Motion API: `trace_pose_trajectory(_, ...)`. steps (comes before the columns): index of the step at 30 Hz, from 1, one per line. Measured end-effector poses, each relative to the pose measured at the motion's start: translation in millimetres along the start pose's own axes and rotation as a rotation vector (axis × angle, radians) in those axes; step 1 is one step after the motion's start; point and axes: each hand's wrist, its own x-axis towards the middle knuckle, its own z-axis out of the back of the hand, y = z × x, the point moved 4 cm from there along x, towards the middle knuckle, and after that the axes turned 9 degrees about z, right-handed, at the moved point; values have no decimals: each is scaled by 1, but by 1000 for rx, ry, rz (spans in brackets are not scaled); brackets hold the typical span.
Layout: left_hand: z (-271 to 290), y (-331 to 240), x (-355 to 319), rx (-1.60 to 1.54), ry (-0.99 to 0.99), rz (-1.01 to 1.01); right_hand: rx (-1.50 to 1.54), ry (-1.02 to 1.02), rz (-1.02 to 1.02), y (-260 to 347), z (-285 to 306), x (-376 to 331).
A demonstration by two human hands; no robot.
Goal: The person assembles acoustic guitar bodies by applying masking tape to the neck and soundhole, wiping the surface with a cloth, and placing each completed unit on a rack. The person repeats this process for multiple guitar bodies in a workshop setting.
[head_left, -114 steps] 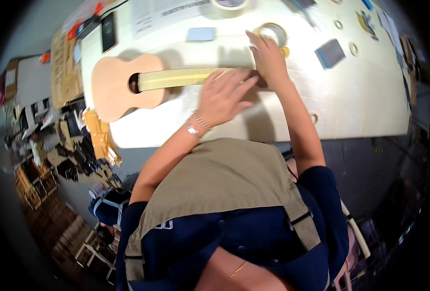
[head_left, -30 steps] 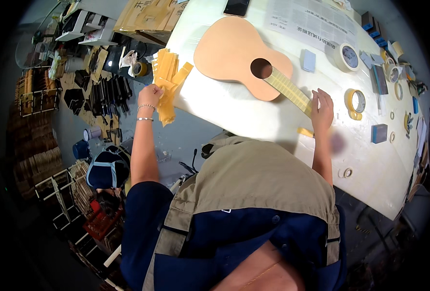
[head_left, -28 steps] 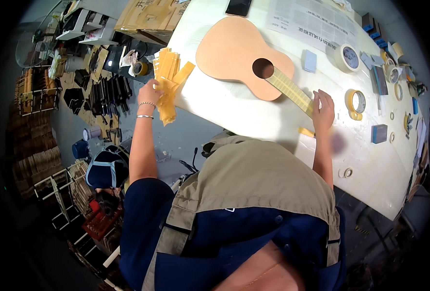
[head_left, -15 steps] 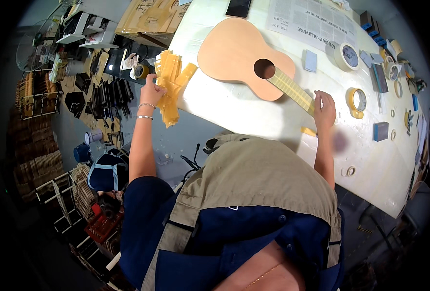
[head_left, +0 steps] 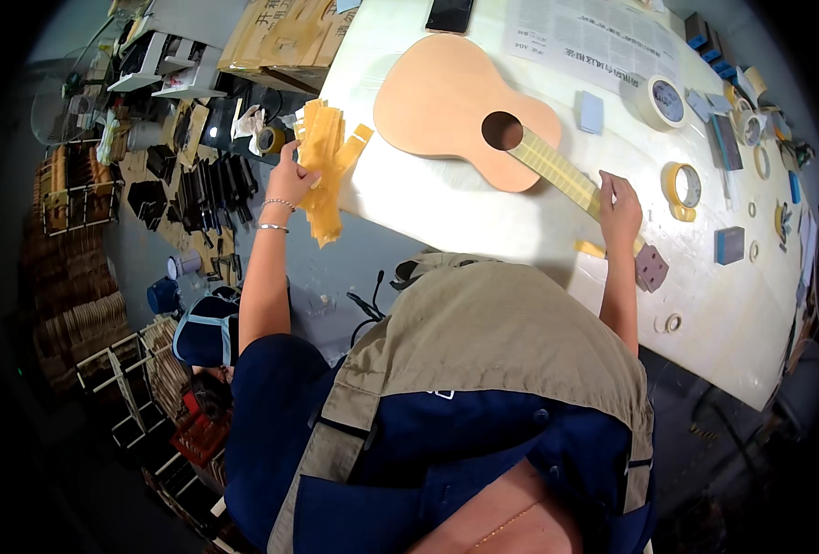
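Note:
An unfinished, pale wooden guitar body [head_left: 433, 97] lies face up on the table, with a round sound hole. Yellow tape strips cover its neck [head_left: 557, 171], which slants down to the right. My right hand [head_left: 621, 210] is closed around the neck near its far end, and the brown headstock [head_left: 650, 267] shows past my wrist. At the table's left edge hangs a thick bunch of yellow tape strips [head_left: 322, 171]. My left hand [head_left: 289, 177] pinches the side of this bunch; the exact strip between the fingers cannot be made out.
Tape rolls [head_left: 665, 102] and sanding blocks [head_left: 729, 246] lie along the right side of the white table [head_left: 511, 222]. Newspaper [head_left: 585, 42] and a phone [head_left: 449, 15] are at the far edge. A cardboard box [head_left: 285, 37] stands far left; another person [head_left: 208, 332] is at lower left.
Both hands keep nearly the same places, my left one slightly lower at the tape bunch. The headstock, blurred before, now shows clearly. The view has shifted a little.

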Motion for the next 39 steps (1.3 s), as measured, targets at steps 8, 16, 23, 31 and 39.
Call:
trace_pose_trajectory(8,4,-8,14,312,107,311,15,-10,-17,-1,-1,-1)
trace_pose_trajectory(16,7,10,-1,29,-12,-38,9,0,-48,-2,-3,-1)
trace_pose_trajectory(23,-2,3,6,535,225,394,28,24,-86,0,-2,-1)
trace_pose_trajectory(31,27,-79,11,475,-200,-107,130,-248,93,-7,15,14)
trace_pose_trajectory(39,-131,-388,4,-68,-52,-1159,-522,-117,59,-99,14,122)
